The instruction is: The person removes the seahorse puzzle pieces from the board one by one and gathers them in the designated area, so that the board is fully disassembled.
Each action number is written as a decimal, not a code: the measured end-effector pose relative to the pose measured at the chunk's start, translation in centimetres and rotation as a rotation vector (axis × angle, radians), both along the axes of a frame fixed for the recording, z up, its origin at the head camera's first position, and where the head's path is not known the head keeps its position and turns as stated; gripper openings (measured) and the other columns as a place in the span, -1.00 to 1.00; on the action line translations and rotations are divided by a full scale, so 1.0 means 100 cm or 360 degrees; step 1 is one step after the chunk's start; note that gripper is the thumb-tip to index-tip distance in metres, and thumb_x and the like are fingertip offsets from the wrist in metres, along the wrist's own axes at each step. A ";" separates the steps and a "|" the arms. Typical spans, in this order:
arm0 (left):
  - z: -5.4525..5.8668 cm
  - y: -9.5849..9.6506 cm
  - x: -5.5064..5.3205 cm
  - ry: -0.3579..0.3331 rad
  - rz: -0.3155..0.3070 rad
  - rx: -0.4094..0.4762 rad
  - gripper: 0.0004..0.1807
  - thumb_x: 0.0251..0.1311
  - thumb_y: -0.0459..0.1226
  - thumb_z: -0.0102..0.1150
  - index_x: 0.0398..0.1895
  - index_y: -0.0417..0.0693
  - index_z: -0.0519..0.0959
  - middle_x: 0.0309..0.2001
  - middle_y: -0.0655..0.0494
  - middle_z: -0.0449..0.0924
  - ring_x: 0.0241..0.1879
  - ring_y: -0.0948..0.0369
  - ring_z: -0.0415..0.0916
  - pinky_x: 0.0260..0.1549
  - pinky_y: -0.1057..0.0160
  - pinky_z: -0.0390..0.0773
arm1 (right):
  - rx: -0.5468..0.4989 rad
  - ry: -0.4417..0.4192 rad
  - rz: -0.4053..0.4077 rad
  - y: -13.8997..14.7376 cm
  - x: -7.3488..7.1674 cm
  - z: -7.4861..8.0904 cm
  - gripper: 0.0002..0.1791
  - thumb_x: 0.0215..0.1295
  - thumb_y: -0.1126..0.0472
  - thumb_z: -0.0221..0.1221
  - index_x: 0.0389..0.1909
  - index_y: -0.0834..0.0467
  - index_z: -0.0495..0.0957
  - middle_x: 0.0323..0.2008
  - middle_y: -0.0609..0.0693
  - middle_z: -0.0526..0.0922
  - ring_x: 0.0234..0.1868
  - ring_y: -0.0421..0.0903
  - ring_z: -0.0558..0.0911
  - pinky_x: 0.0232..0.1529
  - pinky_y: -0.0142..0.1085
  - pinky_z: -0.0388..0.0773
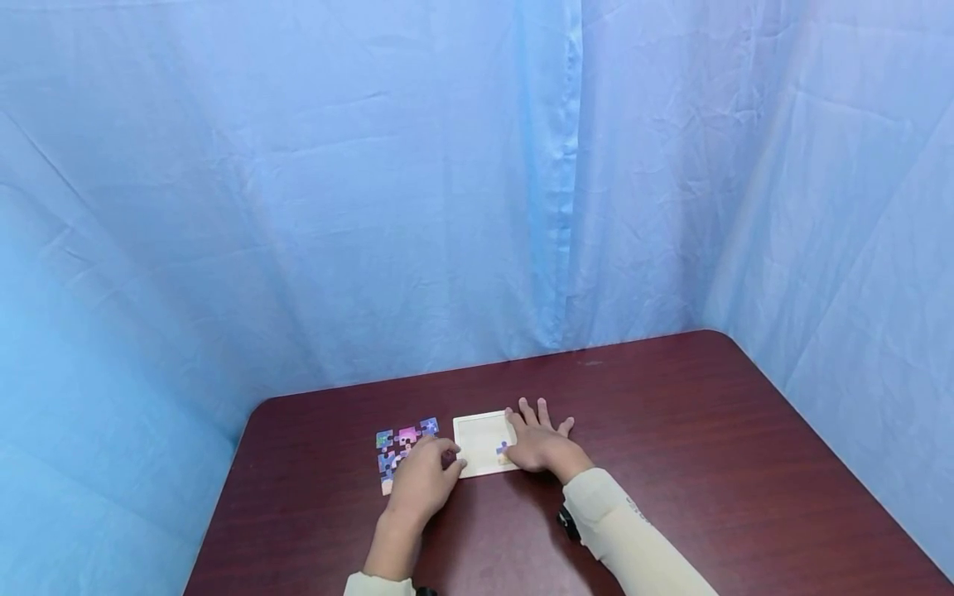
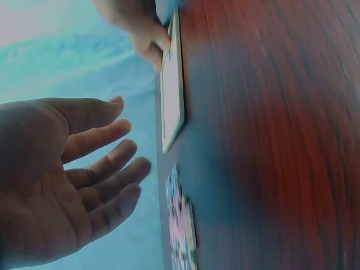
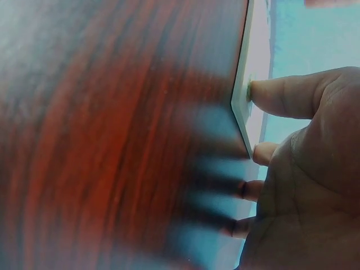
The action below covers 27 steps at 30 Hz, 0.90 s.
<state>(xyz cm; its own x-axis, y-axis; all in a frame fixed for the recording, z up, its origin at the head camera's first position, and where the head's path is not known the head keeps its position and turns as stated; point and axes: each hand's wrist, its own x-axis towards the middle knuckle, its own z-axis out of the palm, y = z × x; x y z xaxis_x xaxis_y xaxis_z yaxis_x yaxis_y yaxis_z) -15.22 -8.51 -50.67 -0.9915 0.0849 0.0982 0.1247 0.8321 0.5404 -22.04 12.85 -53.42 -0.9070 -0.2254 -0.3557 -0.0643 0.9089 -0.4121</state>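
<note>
A shallow white puzzle tray [image 1: 479, 439] lies flat on the table, with one puzzle piece [image 1: 503, 457] in its lower right corner. My right hand [image 1: 542, 447] spreads over the tray's right side, fingers apart; its thumb [image 3: 287, 97] presses on that piece in the right wrist view, and the index fingertip meets the tray's edge. Empty, my left hand [image 1: 421, 482] hovers between the tray and a cluster of colourful puzzle pieces [image 1: 407, 436], hiding part of the cluster. In the left wrist view its fingers [image 2: 101, 169] are loosely bent, above the table.
The dark red wooden table [image 1: 671, 430] carries the tray and the pieces near its middle left. Light blue curtains [image 1: 417, 207] hang behind the table and along both sides. A dark band [image 1: 568, 523] circles the right wrist at the cream sleeve [image 1: 626, 530].
</note>
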 end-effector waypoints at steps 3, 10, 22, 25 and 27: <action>0.000 0.011 -0.001 -0.0005 -0.0058 -0.0002 -0.77 0.28 -0.22 0.45 -0.06 -0.11 0.78 -0.08 -0.03 0.71 -0.19 0.11 0.68 -0.10 0.00 0.72 | -0.0010 -0.0009 0.0001 0.000 -0.003 -0.006 -0.16 0.49 -0.05 0.09 0.71 0.01 0.05 0.75 0.13 -0.17 0.75 0.28 -0.32 0.44 0.62 -0.48; -0.005 0.030 -0.003 0.0044 -0.0198 -0.0018 -0.75 0.29 -0.24 0.43 -0.02 -0.13 0.77 0.02 -0.05 0.73 -0.02 0.00 0.74 -0.02 -0.05 0.72 | -0.0004 0.0012 0.0006 0.003 -0.010 -0.021 -0.15 0.49 -0.12 0.10 0.71 -0.03 0.06 0.75 0.11 -0.18 0.75 0.27 -0.33 0.41 0.65 -0.48; -0.013 0.055 -0.012 0.0091 -0.0290 -0.0038 -0.69 0.22 -0.32 0.42 0.02 -0.20 0.74 0.06 -0.08 0.67 -0.02 0.01 0.72 -0.03 0.00 0.69 | 0.0020 0.0013 0.0049 0.004 -0.001 0.004 -0.16 0.53 -0.14 0.11 0.70 0.01 0.06 0.75 0.15 -0.14 0.75 0.29 -0.28 0.45 0.63 -0.39; -0.016 0.062 -0.013 0.0073 -0.0282 -0.0033 -0.67 0.19 -0.35 0.43 0.04 -0.23 0.73 0.08 -0.10 0.66 -0.02 -0.02 0.73 -0.04 -0.02 0.70 | 0.0023 0.0003 0.0064 0.006 -0.001 0.006 -0.15 0.53 -0.15 0.10 0.70 0.01 0.07 0.74 0.15 -0.13 0.75 0.30 -0.27 0.45 0.63 -0.37; -0.017 0.066 -0.014 0.0075 -0.0263 -0.0048 -0.66 0.19 -0.36 0.43 0.04 -0.24 0.73 0.09 -0.11 0.66 0.00 -0.04 0.73 -0.06 -0.05 0.71 | 0.0007 0.0006 0.0073 0.007 -0.003 0.003 -0.15 0.51 -0.15 0.13 0.70 0.02 0.08 0.74 0.17 -0.12 0.74 0.32 -0.26 0.43 0.65 -0.38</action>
<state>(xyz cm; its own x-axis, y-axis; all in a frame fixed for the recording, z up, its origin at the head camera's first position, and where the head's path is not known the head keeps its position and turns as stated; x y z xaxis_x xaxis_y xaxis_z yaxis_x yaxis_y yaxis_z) -16.58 -1.96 -52.39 -0.9582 0.2502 0.1389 0.2859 0.8140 0.5056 -22.29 13.51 -53.08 -0.8971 -0.2651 -0.3533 -0.1074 0.9067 -0.4078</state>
